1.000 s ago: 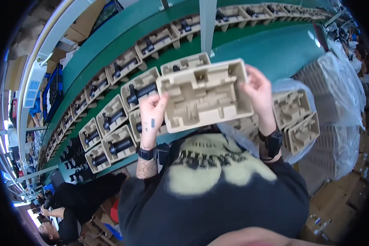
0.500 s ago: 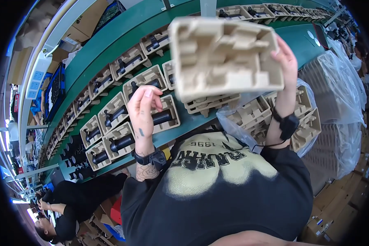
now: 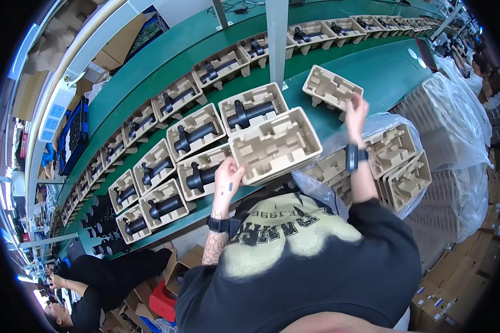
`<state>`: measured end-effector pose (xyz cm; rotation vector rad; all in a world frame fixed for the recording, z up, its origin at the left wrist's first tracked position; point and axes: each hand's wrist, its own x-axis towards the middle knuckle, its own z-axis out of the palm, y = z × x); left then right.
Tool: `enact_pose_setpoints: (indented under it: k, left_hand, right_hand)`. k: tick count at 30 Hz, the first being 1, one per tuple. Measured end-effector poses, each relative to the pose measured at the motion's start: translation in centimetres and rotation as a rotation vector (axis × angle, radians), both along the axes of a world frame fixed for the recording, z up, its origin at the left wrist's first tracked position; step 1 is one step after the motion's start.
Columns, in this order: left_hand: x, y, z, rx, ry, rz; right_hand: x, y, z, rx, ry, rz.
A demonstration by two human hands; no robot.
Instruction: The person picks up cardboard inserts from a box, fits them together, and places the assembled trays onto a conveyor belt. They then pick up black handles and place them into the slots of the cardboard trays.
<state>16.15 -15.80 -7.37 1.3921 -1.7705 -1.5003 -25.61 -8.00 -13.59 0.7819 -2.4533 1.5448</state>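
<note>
My left hand (image 3: 229,178) pinches the near left corner of a beige moulded-pulp tray (image 3: 276,145), the top one of a small stack on the green bench. My right hand (image 3: 357,115) has its fingers closed on the right end of another pulp tray (image 3: 330,87), tilted over the bench behind the stack. Both trays have moulded hollows with nothing in them. Left of the stack, two rows of similar trays each hold a black cylindrical part; one such filled tray (image 3: 253,108) touches the stack's far side, another (image 3: 201,173) its left side.
A long line of filled trays (image 3: 219,65) runs along the far green strip. A metal post (image 3: 276,44) rises behind the stack. Spare trays (image 3: 408,177) in clear plastic lie at right, beside tall wrapped stacks (image 3: 450,122). A co-worker (image 3: 86,288) is at lower left.
The tray raised close to my view is down; which of the two it is, I cannot tell. My left hand moved right onto the stack's corner. My right hand moved down and left.
</note>
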Motion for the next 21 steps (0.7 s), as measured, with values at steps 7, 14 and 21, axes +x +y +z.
enact_pose_setpoints:
  k: [7,14,21]
  left_hand:
    - [1.1,1.6,4.6,0.023,0.118,0.167]
    - [1.0,0.7,5.4,-0.434,-0.239,0.109]
    - [2.3,2.8,7.7,-0.225,0.074,0.068]
  right_hand:
    - [14.1,2.7,10.0,0.269,-0.163,0.692]
    - [16.3,6.5,10.1,0.048,-0.442,0.639]
    - [17.3,7.3,13.6,-0.167,-0.560,0.523]
